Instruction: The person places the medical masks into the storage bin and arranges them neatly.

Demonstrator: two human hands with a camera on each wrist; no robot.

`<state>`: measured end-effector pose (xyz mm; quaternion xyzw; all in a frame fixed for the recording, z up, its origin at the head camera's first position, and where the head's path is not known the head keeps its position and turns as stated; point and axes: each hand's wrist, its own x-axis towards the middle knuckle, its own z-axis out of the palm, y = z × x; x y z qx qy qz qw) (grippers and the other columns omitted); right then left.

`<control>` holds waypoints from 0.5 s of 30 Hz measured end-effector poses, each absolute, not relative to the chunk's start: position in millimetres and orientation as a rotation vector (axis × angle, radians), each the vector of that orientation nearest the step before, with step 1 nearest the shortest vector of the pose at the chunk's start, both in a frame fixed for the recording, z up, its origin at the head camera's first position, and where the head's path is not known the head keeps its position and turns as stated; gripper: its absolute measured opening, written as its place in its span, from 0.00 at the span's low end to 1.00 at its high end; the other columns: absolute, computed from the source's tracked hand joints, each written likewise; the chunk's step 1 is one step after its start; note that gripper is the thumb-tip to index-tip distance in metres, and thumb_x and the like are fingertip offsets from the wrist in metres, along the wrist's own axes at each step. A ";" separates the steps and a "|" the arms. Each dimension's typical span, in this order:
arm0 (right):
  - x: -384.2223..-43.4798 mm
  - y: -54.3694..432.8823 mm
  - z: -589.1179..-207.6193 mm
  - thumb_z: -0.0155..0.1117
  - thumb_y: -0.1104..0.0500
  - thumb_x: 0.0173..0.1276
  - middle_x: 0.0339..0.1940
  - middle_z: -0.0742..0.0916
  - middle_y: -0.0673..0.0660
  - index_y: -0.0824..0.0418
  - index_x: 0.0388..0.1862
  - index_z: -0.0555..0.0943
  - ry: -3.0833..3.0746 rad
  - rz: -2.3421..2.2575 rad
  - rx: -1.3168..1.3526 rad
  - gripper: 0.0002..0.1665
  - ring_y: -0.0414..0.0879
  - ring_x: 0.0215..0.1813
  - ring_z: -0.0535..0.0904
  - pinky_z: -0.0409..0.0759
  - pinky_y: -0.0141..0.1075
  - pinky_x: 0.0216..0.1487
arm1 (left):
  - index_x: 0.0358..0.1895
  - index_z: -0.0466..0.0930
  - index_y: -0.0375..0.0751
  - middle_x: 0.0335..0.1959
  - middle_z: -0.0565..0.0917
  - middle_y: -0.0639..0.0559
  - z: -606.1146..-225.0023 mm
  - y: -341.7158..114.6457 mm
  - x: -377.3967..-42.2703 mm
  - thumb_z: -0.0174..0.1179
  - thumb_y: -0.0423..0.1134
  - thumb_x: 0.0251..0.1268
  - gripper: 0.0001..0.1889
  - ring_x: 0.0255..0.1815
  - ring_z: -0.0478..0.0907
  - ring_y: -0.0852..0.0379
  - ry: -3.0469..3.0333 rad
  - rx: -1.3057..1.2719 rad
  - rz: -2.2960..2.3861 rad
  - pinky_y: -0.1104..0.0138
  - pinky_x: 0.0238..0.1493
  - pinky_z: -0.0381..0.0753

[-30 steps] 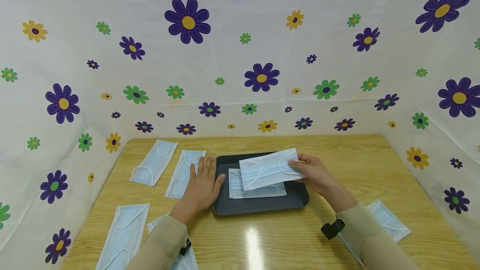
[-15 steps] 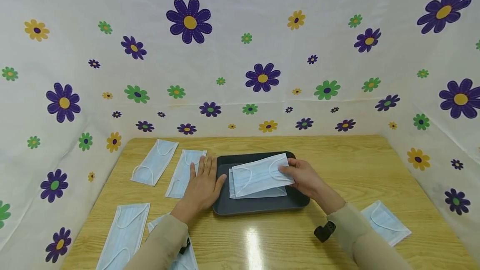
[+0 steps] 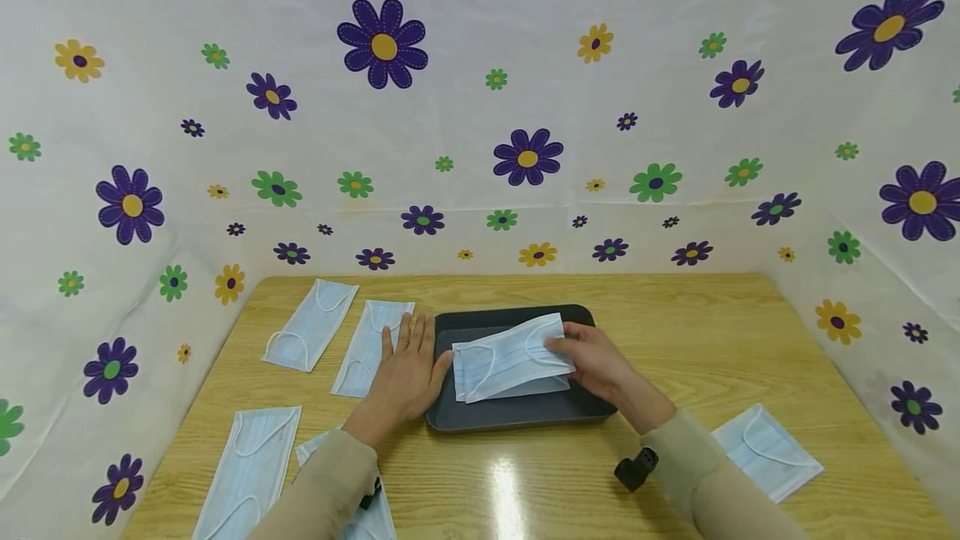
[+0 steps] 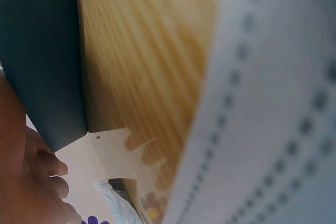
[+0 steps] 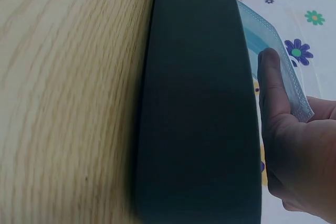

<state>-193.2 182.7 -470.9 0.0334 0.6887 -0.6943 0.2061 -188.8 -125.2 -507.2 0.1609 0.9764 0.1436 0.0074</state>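
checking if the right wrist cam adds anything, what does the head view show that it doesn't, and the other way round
Only the head view: loose face masks lying left and right of the dark tray, plus the tray's inside. Only the right wrist view: the fine dotted seam on the edge of the held face mask. Both: the right hand holding that mask, the tray's outer wall, the wood-grain table and the flowered backdrop.
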 end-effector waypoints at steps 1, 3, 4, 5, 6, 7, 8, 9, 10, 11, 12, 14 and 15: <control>-192.8 182.1 -470.9 0.56 0.64 0.82 0.43 0.86 0.49 0.77 0.73 0.66 1.914 -1.938 0.093 0.28 0.37 0.42 0.85 0.86 0.31 0.43 | 0.84 0.48 0.29 0.86 0.52 0.32 -507.1 -125.1 -188.9 0.38 0.57 0.88 0.39 0.88 0.42 0.32 3.055 0.503 0.448 0.31 0.83 0.40; -192.1 181.4 -470.7 0.56 0.64 0.82 0.44 0.86 0.49 0.77 0.74 0.66 1.902 -1.947 0.088 0.28 0.37 0.43 0.85 0.86 0.31 0.44 | 0.84 0.48 0.29 0.86 0.52 0.33 -507.1 -124.9 -189.0 0.39 0.55 0.88 0.38 0.88 0.42 0.32 3.060 0.502 0.439 0.31 0.83 0.40; -192.1 181.0 -470.6 0.56 0.64 0.81 0.44 0.86 0.49 0.77 0.74 0.66 1.897 -1.954 0.088 0.28 0.37 0.43 0.85 0.86 0.30 0.44 | 0.84 0.49 0.30 0.86 0.52 0.33 -506.9 -124.8 -189.0 0.40 0.54 0.88 0.37 0.88 0.42 0.32 3.062 0.502 0.436 0.31 0.82 0.41; -191.9 181.1 -470.1 0.56 0.64 0.82 0.44 0.86 0.49 0.77 0.74 0.66 1.891 -1.958 0.081 0.29 0.37 0.43 0.85 0.86 0.30 0.44 | 0.84 0.49 0.30 0.86 0.52 0.33 -506.8 -124.8 -189.0 0.40 0.53 0.88 0.37 0.88 0.43 0.32 3.065 0.503 0.435 0.31 0.82 0.41; -191.8 181.1 -469.5 0.56 0.64 0.82 0.44 0.86 0.49 0.77 0.74 0.66 1.886 -1.962 0.076 0.29 0.38 0.43 0.85 0.86 0.30 0.45 | 0.84 0.49 0.30 0.86 0.53 0.33 -506.8 -124.8 -189.0 0.41 0.52 0.88 0.36 0.88 0.43 0.32 3.068 0.504 0.434 0.31 0.82 0.41; -191.7 181.4 -469.0 0.56 0.63 0.82 0.45 0.86 0.49 0.77 0.75 0.65 1.882 -1.963 0.064 0.29 0.37 0.44 0.85 0.86 0.30 0.45 | 0.84 0.49 0.30 0.86 0.53 0.33 -506.7 -124.8 -188.9 0.42 0.51 0.87 0.36 0.88 0.43 0.32 3.069 0.504 0.433 0.31 0.82 0.41; -191.9 181.5 -468.4 0.56 0.63 0.82 0.46 0.86 0.50 0.76 0.75 0.64 1.877 -1.964 0.055 0.30 0.37 0.44 0.85 0.86 0.30 0.46 | 0.84 0.49 0.30 0.86 0.53 0.33 -506.5 -124.7 -188.8 0.42 0.50 0.87 0.36 0.88 0.43 0.32 3.069 0.503 0.427 0.31 0.82 0.41; -191.9 181.7 -467.7 0.56 0.63 0.82 0.46 0.85 0.50 0.76 0.76 0.64 1.872 -1.965 0.038 0.30 0.38 0.44 0.85 0.86 0.30 0.46 | 0.84 0.49 0.30 0.86 0.53 0.33 -506.5 -124.8 -188.8 0.42 0.50 0.87 0.35 0.88 0.43 0.32 3.068 0.502 0.424 0.31 0.82 0.41; -192.3 181.5 -467.3 0.55 0.63 0.83 0.47 0.85 0.50 0.76 0.76 0.64 1.868 -1.967 0.031 0.30 0.38 0.45 0.85 0.86 0.30 0.47 | 0.84 0.49 0.30 0.86 0.53 0.33 -506.6 -124.8 -188.8 0.42 0.49 0.87 0.35 0.88 0.43 0.32 3.068 0.503 0.423 0.31 0.82 0.41; -192.4 181.6 -466.8 0.55 0.62 0.83 0.47 0.85 0.50 0.76 0.76 0.63 1.869 -1.964 0.019 0.30 0.38 0.45 0.84 0.86 0.30 0.47 | 0.84 0.49 0.30 0.86 0.53 0.33 -506.9 -124.8 -188.9 0.42 0.49 0.87 0.35 0.88 0.43 0.32 3.067 0.503 0.421 0.31 0.82 0.41; -192.8 181.3 -466.8 0.55 0.62 0.83 0.47 0.85 0.50 0.75 0.76 0.63 1.872 -1.961 0.010 0.30 0.38 0.45 0.84 0.86 0.30 0.47 | 0.84 0.49 0.30 0.86 0.52 0.33 -507.0 -124.8 -188.9 0.42 0.49 0.87 0.35 0.88 0.43 0.32 3.066 0.504 0.417 0.31 0.82 0.41; -193.8 180.1 -467.5 0.55 0.63 0.83 0.47 0.85 0.50 0.76 0.75 0.64 1.882 -1.954 -0.003 0.29 0.38 0.45 0.84 0.86 0.31 0.47 | 0.84 0.49 0.30 0.86 0.52 0.33 -507.4 -124.8 -189.0 0.42 0.48 0.86 0.35 0.88 0.43 0.32 3.064 0.504 0.417 0.31 0.82 0.41; -194.5 179.4 -468.2 0.55 0.63 0.83 0.46 0.85 0.51 0.76 0.74 0.65 1.892 -1.948 -0.009 0.28 0.39 0.44 0.84 0.86 0.31 0.46 | 0.84 0.49 0.29 0.86 0.52 0.33 -507.8 -124.9 -189.1 0.42 0.48 0.87 0.35 0.88 0.43 0.32 3.065 0.504 0.416 0.31 0.82 0.41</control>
